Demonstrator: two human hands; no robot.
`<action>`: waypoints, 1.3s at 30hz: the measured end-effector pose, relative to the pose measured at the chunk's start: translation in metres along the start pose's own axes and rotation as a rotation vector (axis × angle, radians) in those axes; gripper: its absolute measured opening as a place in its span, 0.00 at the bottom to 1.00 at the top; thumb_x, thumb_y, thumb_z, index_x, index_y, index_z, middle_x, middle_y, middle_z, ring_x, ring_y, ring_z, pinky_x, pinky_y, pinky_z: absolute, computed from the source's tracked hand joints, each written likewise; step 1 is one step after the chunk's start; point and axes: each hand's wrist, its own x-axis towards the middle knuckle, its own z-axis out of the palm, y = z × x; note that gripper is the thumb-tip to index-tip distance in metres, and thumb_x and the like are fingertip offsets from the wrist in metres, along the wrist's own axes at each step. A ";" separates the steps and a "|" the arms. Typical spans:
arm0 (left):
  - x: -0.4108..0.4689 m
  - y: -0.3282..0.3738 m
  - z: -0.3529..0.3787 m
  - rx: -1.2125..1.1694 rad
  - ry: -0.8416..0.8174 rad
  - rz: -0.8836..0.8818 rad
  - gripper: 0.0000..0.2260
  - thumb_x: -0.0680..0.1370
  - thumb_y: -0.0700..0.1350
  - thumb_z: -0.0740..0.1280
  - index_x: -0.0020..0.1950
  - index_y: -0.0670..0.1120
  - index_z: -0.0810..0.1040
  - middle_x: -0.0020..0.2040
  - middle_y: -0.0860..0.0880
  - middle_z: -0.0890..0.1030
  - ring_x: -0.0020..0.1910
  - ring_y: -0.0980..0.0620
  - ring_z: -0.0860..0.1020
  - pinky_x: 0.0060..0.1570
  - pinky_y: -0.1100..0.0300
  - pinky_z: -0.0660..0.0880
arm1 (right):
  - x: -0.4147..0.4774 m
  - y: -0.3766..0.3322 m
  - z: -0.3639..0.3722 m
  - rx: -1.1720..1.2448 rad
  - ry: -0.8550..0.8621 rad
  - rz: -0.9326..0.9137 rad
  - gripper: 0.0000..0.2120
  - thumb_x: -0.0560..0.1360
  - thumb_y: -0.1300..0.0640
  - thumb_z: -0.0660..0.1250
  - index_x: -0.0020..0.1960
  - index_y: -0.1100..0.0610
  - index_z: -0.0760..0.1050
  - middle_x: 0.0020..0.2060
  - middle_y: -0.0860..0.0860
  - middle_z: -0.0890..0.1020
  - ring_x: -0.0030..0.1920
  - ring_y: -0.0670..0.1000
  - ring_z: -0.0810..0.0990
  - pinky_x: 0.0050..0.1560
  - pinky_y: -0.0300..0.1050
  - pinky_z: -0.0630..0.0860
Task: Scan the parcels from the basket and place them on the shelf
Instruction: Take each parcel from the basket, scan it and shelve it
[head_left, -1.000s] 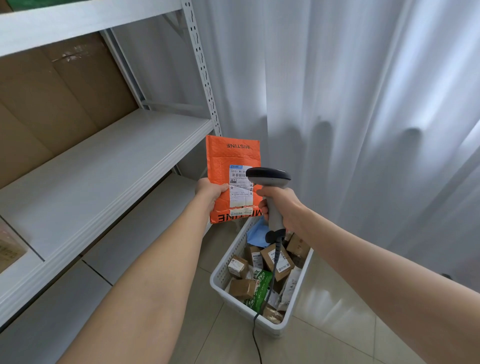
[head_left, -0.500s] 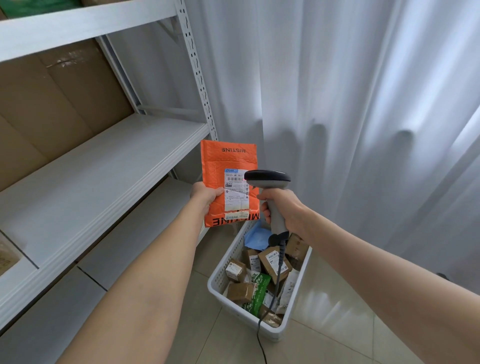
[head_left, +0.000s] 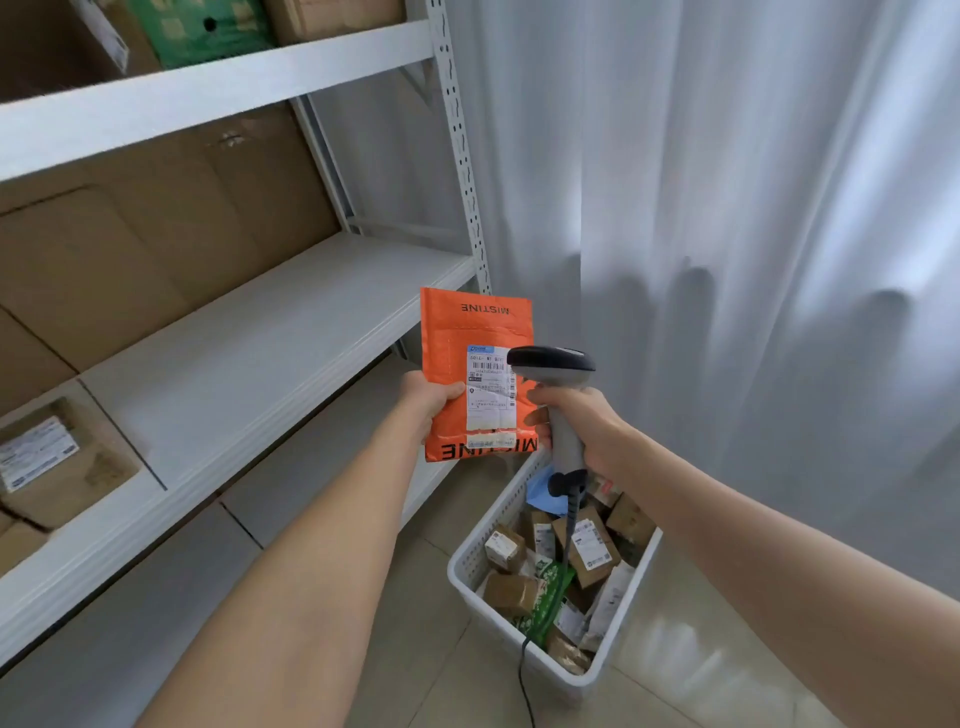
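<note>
The orange parcel (head_left: 467, 338) stands in the middle of the frame. Its long axis runs up and down and its printed face is turned toward me. The white label (head_left: 491, 387) sits in the lower right part of that face. My left hand (head_left: 431, 397) holds the parcel by its left edge, thumb across the front near the label and fingers hidden behind.

The head of the scanner (head_left: 550, 364) is just right of the label and overlaps its right margin, pointing away from me toward the upper left. My right hand (head_left: 582, 426) is wrapped round the scanner's grip. I cannot tell whether a beam is on the barcode.

I judge the scan to be the step in hand. After that the parcel goes to the bare shelf board (head_left: 249, 374), which lies left of it at about the same height. My left hand is the nearer one and already has the parcel, so a sideways reach to the left should do.

Below the scanner, at lower right, the white basket (head_left: 470, 564) sits on the floor with many small parcels (head_left: 506, 548) in it, and the cable (head_left: 524, 675) hangs across them. A cardboard box (head_left: 57, 462) occupies the shelf's far left.
</note>
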 end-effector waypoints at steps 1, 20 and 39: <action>-0.006 0.000 -0.007 -0.023 0.005 0.001 0.16 0.75 0.38 0.71 0.62 0.40 0.76 0.58 0.42 0.80 0.56 0.42 0.80 0.48 0.51 0.75 | 0.002 0.000 0.004 0.008 0.003 -0.008 0.05 0.73 0.64 0.69 0.47 0.61 0.75 0.32 0.57 0.79 0.26 0.51 0.74 0.29 0.42 0.74; -0.056 -0.045 -0.331 -0.283 0.612 0.050 0.17 0.75 0.42 0.71 0.63 0.44 0.75 0.59 0.44 0.80 0.55 0.42 0.79 0.57 0.47 0.75 | 0.017 0.021 0.310 -0.127 -0.338 0.020 0.08 0.72 0.66 0.70 0.46 0.61 0.72 0.35 0.58 0.77 0.33 0.54 0.77 0.31 0.45 0.76; -0.024 -0.139 -0.570 0.406 0.901 -0.275 0.18 0.78 0.48 0.67 0.64 0.40 0.74 0.61 0.41 0.78 0.59 0.41 0.77 0.54 0.54 0.72 | 0.019 0.084 0.582 -0.285 -0.453 0.040 0.09 0.72 0.66 0.70 0.43 0.58 0.71 0.37 0.56 0.77 0.40 0.54 0.78 0.53 0.53 0.80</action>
